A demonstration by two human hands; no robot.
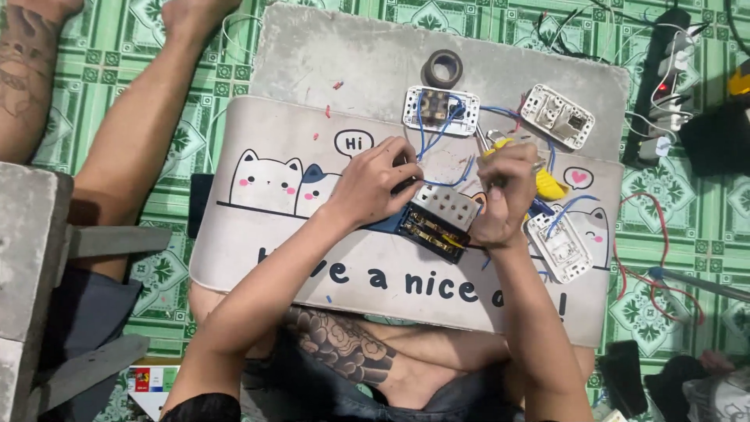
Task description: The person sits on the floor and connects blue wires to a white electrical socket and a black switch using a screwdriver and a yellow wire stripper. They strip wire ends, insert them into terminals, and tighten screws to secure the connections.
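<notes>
**Here, two hands wiring a socket module on a lap board**

Far left of the frame, another person's bare leg (117,148) stretches over the green patterned floor (687,211), apart from the work. Left of centre, the cartoon-cat lap board (266,234) spans the person's knees.

The left hand (375,184) sits just left of middle, fingers curled down and pressing on the upper left edge of the white socket module (445,205), whose dark back with brass terminals (431,228) faces the lower edge of the frame. It is a steadying hold rather than a full grasp. Above it, near the top centre, lie a roll of dark tape (442,68) and a white switch plate (440,110) with blue wires (437,133) running down toward the module.

Just right of centre, the right hand (504,195) is closed tight round a yellow-handled tool (547,186); its tip is hidden behind the fingers. Judging by this, the step goes best with the module pinned flat so the tool meets the terminal squarely, and with the blue leads kept out from under the palm.

Further right lie two more white switch plates (557,116) (559,248), then red wire (664,273) on the floor and a power strip (668,78) at the upper right.
</notes>
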